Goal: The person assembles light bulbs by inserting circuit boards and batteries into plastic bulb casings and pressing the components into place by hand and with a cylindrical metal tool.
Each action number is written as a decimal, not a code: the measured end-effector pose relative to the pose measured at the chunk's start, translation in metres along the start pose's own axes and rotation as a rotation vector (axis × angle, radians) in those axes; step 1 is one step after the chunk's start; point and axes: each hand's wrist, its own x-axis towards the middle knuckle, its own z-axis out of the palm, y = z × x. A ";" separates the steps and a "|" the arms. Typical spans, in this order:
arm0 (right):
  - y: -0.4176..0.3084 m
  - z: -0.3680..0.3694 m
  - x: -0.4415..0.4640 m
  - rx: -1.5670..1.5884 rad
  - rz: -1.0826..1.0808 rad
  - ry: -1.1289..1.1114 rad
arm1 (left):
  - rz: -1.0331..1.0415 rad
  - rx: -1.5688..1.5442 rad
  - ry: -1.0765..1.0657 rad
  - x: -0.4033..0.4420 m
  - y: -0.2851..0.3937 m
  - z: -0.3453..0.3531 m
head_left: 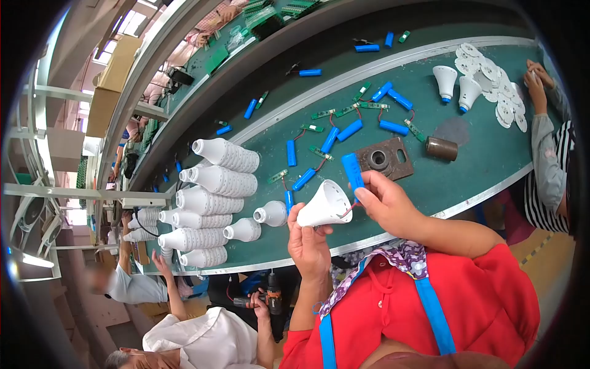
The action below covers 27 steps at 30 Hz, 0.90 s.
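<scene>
Blue battery [352, 171] in right hand [388, 204], beside shell [323, 206]

Brown cardboard [120, 64] at upper left, 1 power drill [273, 295] below, striped garment [549, 203] far right

bench [479, 166]: green top, pale metal edge | dark strip [442, 27] along far side | pale frame [150, 58], upper left | bright windows [132, 23] behind | lit tube lamp [37, 261], far left | tan floor [556, 264], lower right
</scene>
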 end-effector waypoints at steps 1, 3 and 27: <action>0.001 0.000 -0.001 -0.141 -0.185 0.032 | -0.008 -0.002 0.010 0.000 -0.001 0.000; -0.005 -0.008 -0.005 -0.437 -0.275 -0.052 | -0.021 -0.007 0.024 0.000 -0.004 0.003; -0.032 -0.011 -0.018 -0.820 -0.591 -0.239 | -0.316 -0.292 0.022 -0.015 -0.024 -0.013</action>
